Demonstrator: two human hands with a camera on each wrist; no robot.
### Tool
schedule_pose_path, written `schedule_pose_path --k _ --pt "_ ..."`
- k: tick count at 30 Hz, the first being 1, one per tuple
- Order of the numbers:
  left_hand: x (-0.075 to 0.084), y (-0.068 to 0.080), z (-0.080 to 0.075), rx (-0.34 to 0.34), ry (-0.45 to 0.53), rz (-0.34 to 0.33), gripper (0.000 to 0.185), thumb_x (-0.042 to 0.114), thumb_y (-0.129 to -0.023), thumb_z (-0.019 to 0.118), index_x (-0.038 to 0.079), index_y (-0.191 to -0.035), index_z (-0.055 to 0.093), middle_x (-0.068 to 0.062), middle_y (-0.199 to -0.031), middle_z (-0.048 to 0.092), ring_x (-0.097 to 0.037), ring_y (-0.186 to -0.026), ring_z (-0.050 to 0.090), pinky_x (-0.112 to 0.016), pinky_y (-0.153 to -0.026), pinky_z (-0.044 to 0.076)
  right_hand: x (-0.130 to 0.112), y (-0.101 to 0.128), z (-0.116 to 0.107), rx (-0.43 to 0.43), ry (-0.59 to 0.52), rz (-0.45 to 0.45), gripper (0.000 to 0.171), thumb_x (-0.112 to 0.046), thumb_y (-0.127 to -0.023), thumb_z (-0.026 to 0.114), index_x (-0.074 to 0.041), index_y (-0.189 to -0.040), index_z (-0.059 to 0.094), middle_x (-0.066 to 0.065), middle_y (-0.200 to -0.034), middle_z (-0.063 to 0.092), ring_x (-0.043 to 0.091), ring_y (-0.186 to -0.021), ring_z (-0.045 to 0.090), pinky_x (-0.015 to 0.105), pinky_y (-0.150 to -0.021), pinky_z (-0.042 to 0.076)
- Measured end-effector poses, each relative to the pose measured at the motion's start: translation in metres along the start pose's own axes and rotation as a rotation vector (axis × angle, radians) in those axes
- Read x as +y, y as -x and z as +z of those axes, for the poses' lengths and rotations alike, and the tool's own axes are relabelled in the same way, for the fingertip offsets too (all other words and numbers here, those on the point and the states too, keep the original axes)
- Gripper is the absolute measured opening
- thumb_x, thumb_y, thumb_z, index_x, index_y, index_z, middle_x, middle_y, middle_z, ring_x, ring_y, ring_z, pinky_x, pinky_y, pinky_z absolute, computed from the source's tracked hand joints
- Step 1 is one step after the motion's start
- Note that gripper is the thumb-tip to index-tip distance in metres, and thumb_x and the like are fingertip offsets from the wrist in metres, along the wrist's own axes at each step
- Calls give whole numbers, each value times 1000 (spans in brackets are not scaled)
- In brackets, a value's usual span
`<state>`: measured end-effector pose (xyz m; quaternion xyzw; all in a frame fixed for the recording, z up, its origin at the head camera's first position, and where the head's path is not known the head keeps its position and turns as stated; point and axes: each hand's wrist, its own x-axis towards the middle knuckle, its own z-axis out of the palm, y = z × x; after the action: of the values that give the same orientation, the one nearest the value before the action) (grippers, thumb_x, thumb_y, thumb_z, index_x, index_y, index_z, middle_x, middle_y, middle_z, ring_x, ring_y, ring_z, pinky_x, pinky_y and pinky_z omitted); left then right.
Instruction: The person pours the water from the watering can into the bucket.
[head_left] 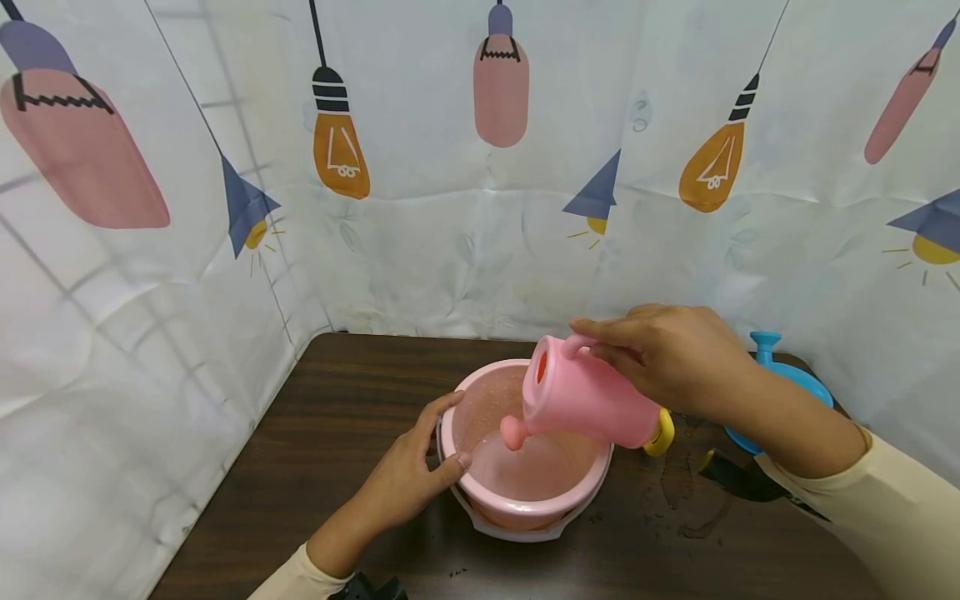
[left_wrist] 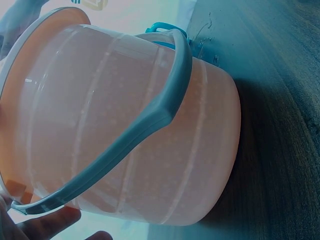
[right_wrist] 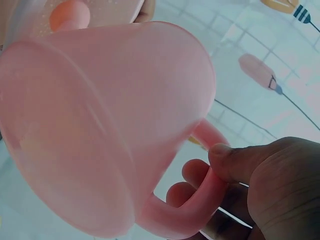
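A dark wooden table (head_left: 352, 417) in a curtained corner.

We see white sheets (head_left: 450, 242) hung as walls on the left, far and right sides, meeting behind the table's far left corner. They are printed with orange bulbs (head_left: 340, 150), pink lamps (head_left: 500, 79) and blue shaded lights (head_left: 243, 208). Creases and a faint grid show through the cloth under even, soft light. Wet patches (head_left: 678, 483) darken the wood on the right.

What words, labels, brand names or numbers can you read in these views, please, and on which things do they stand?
None can be read in any view.
The pink watering can, held by the right hand, is plain.
The pink bucket, steadied by the left hand, is plain.
The backdrop cloth shows only pictures of lamps and bulbs.
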<state>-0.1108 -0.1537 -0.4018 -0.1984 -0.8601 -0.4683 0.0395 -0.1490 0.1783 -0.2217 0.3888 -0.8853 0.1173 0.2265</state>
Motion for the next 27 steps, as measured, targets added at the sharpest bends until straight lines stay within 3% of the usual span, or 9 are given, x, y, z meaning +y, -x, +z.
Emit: schedule_pose_path --k 17,27 --pt "3 0 0 3 10 -14 70 39 -93 67 34 -155 35 -11 -140 58 -20 -110 67 -41 -91 53 -7 -8 0 -74 27 16 40 -22 -92 78 -31 -130 73 -6 -93 75 13 -78 66 37 -56 47" --pt "2 1 0 -1 16 -14 70 39 -94 67 32 -156 34 -12 -141 57 -21 -111 67 -41 -91 53 -10 -12 2 -93 33 18 38 -22 -91 78 -30 -128 74 -7 -86 73 13 -75 64 36 -55 45"
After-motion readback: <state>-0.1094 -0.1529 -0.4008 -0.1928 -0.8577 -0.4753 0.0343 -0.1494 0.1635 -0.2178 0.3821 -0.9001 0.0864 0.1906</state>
